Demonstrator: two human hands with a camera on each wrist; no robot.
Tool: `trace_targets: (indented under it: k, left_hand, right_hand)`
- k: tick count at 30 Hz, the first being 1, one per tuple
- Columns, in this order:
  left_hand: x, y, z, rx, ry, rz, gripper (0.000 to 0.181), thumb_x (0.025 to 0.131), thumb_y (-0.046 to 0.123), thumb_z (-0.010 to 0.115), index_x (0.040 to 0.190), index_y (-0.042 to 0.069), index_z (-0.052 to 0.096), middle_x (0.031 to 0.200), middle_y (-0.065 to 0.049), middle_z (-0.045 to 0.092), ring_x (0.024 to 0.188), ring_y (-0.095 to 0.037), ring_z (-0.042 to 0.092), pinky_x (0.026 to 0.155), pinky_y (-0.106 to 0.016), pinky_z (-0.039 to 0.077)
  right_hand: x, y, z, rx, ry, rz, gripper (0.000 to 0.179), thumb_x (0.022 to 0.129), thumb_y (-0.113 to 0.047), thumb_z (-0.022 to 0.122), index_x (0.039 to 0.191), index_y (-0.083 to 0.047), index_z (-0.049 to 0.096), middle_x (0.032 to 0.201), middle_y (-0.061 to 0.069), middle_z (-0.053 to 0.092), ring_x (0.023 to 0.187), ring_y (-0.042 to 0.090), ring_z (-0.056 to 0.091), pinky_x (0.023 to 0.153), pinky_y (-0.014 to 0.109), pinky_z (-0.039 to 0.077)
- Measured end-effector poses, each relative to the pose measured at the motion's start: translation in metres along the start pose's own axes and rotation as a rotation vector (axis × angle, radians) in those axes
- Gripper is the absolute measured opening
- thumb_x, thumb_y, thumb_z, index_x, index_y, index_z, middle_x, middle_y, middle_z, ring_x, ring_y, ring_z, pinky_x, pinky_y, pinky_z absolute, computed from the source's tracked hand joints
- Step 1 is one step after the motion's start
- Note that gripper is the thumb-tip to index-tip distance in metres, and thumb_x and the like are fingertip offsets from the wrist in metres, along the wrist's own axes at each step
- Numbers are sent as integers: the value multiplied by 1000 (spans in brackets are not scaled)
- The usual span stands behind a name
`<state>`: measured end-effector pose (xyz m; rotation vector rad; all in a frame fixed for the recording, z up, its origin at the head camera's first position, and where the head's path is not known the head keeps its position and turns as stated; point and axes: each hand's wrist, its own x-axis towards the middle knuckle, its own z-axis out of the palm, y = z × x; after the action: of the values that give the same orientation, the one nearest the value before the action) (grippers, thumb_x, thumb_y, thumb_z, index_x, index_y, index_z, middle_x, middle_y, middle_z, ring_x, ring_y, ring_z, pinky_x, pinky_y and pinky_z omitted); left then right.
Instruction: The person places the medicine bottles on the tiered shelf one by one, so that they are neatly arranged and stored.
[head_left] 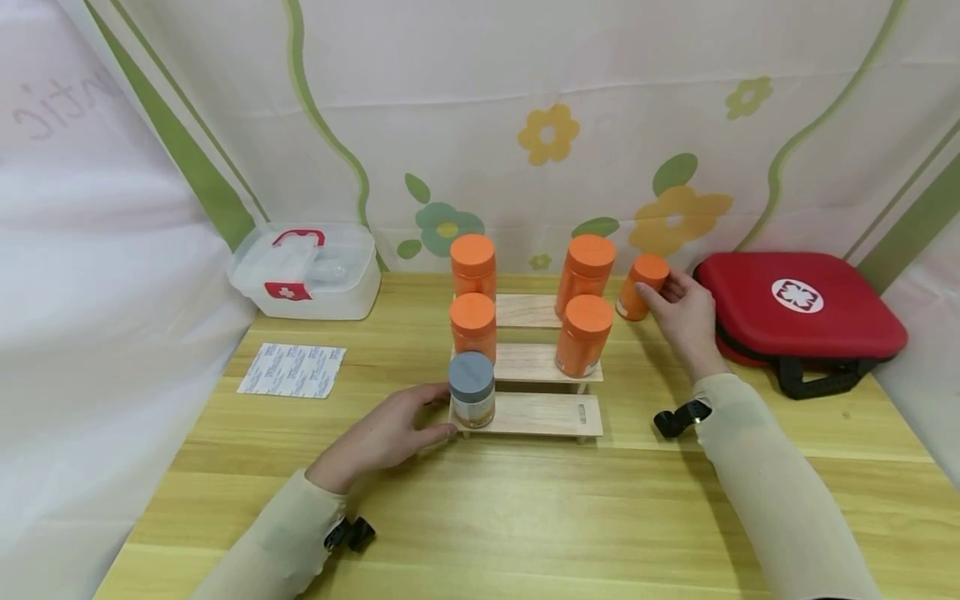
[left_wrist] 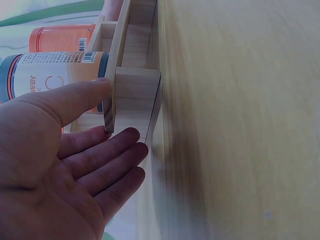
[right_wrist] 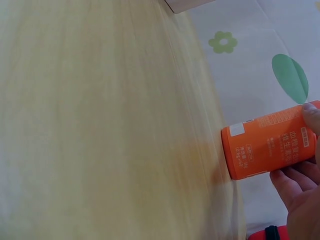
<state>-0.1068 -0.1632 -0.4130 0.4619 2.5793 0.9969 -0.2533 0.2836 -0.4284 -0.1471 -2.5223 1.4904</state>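
In the head view, my right hand (head_left: 686,321) holds an orange supplement jar (head_left: 632,302) by its upper part, thumb on one side and fingers on the other. White print and a pale label patch show on this jar (right_wrist: 265,145) in the right wrist view. My left hand (head_left: 390,433) is at the left end of a three-step wooden rack (head_left: 536,412), beside a grey-lidded jar (head_left: 474,408) on the lowest step. Its thumb (left_wrist: 82,97) and straight fingers come right up to the step's end in the left wrist view.
Several orange-lidded jars (head_left: 581,337) stand on the middle and top steps. A red first-aid case (head_left: 750,304) lies right of the rack. At the left are a clear-lidded white box (head_left: 330,304) and a blister pack (head_left: 292,371). A printed curtain (head_left: 450,142) hangs behind the table.
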Motion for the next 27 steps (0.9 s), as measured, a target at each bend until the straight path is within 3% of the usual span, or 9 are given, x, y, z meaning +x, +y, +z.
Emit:
trace_targets:
  k: [8,22,27]
  left_hand:
    - [1,-2,1,-4,-1,0,58,104,34,75,155,12,58,154,-6,64,146,-30,58,125,-55,45]
    - [2,-3,0,-2,-4,5,58,104,32,75,155,12,58,154,-6,65,146,-29,58,125,-55,46]
    - [2,-2,0,2,-8,0,59,104,32,75,155,10,57,154,-7,64,147,-30,58,125,-55,46]
  right_hand:
    - [-2,0,1,-12,16,-13,70,101,-40,76,159,-6,53,154,21,62,141,36,62,118,41,54]
    - [-7,-3,0,-37,15,-25,74,100,-45,76,159,-7,54,153,19,63,140,35,63,117,45,54]
    - [-12,-8,-2,-36,15,-33,74,99,-45,78,158,-8,55,153,19,64,139,34,64,114,36,57]
